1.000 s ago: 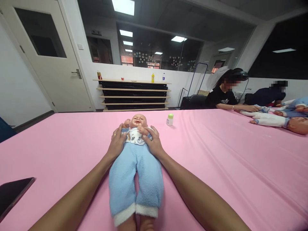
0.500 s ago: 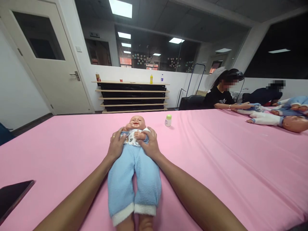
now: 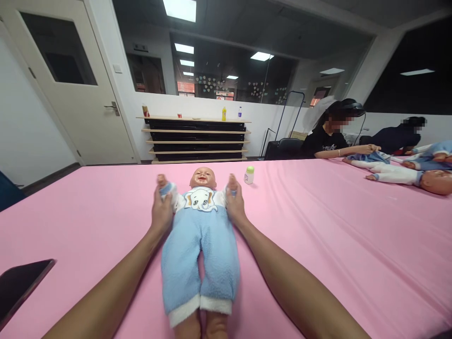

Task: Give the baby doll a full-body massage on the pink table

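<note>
A baby doll [image 3: 201, 235] lies on its back on the pink sheet, its head away from me. It wears fuzzy light-blue trousers and a white top with an elephant face on the chest. My left hand [image 3: 162, 212] is closed around the doll's arm on the left, near the blue cuff. The doll's other arm is gripped by my right hand [image 3: 235, 202] at the wrist. Both doll arms are spread out to the sides, and its small hands stick up above my fingers. Beyond my right hand stands a small white bottle with a green cap [image 3: 249, 175].
A dark phone-like slab [image 3: 23, 287] lies at the left edge of the pink-covered table [image 3: 318, 226]. At the far right, a person [image 3: 328, 134] handles blue clothing beside other dolls [image 3: 406, 176]. Shelves [image 3: 197, 136] stand behind the table.
My hands have moved apart, drawing the doll's arms from its chest out to both sides. The elephant face now shows fully. The person at right has raised their hands a little.
</note>
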